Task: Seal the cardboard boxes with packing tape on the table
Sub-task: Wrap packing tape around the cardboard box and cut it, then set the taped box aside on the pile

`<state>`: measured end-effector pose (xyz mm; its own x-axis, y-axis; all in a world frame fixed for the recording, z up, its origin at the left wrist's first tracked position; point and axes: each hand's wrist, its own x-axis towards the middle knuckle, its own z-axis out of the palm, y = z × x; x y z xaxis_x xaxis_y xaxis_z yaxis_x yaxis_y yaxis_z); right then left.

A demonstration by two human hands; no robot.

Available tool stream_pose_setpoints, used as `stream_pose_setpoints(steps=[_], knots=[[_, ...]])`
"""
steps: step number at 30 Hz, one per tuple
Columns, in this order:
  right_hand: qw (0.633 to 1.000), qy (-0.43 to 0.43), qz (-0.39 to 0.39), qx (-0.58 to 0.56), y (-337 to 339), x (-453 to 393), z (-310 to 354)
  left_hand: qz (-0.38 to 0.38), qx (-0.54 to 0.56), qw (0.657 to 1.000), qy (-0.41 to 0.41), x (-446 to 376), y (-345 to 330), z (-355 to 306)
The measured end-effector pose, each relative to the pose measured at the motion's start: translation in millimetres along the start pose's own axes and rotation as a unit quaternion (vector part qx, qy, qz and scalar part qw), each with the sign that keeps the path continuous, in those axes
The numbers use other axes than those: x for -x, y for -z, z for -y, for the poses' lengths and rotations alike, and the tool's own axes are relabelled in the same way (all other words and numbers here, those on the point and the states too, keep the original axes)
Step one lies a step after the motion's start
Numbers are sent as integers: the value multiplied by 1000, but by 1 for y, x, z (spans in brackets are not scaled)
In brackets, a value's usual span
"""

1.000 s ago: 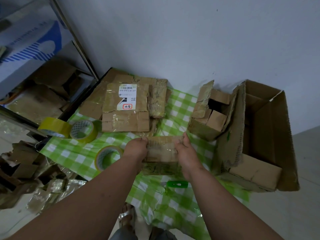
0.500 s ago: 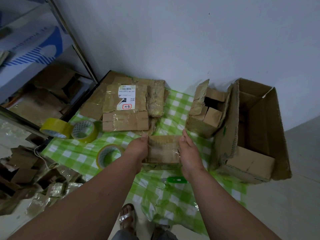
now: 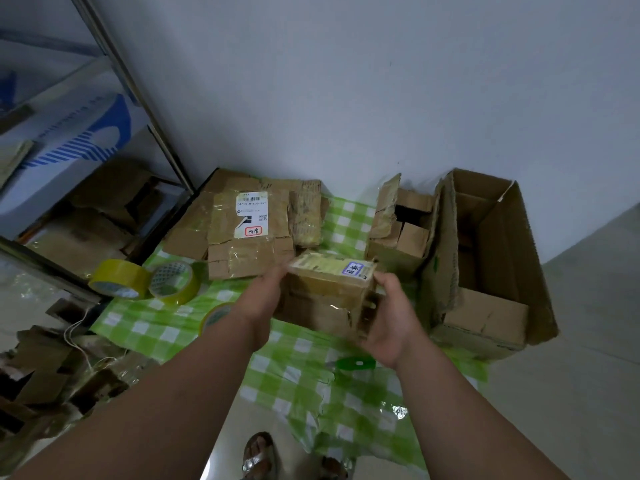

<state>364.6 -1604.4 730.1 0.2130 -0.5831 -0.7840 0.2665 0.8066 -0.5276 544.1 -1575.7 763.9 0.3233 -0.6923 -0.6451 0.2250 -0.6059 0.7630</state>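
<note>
A small worn cardboard box [image 3: 327, 292] with a purple-and-white label on its far top face is held above the green checked tablecloth [image 3: 156, 323]. My left hand [image 3: 259, 303] grips its left end and my right hand [image 3: 388, 323] grips its right end and underside. The box is tilted and blurred by motion. Three rolls of yellowish packing tape lie left of it: one roll [image 3: 116, 278], a second roll [image 3: 175, 282], and a third roll [image 3: 216, 315] partly hidden behind my left wrist.
Flattened cartons with a shipping label [image 3: 249, 230] lie at the back. An open small box [image 3: 401, 233] and a large open carton [image 3: 485, 265] stand on the right. A green cutter [image 3: 353, 363] lies under my right wrist. A metal shelf and cardboard scraps [image 3: 41, 368] are on the left.
Both hands lifted the small box off the cloth and turned it, so a labelled face now shows on top. The camera view shifted downward.
</note>
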Motion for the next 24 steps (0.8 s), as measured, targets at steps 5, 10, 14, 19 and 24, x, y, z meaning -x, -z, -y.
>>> stream_pose_setpoints(steps=[5, 10, 14, 19, 24], knots=[[998, 58, 20, -21, 0, 12, -2, 27, -32, 999, 7, -5, 11, 1], [993, 108, 43, -18, 7, 14, -17, 56, -84, 995, -20, -3, 14, 5], [986, 159, 0, 57, 8, 21, -27, 43, -169, 983, -52, -6, 15, 14], [948, 247, -114, 168, 5, 23, -37, 136, -187, 971, -57, 1, -1, 12], [906, 326, -144, 227, 8, 21, -49, 220, -134, 966, 3, 2, -23, 4]])
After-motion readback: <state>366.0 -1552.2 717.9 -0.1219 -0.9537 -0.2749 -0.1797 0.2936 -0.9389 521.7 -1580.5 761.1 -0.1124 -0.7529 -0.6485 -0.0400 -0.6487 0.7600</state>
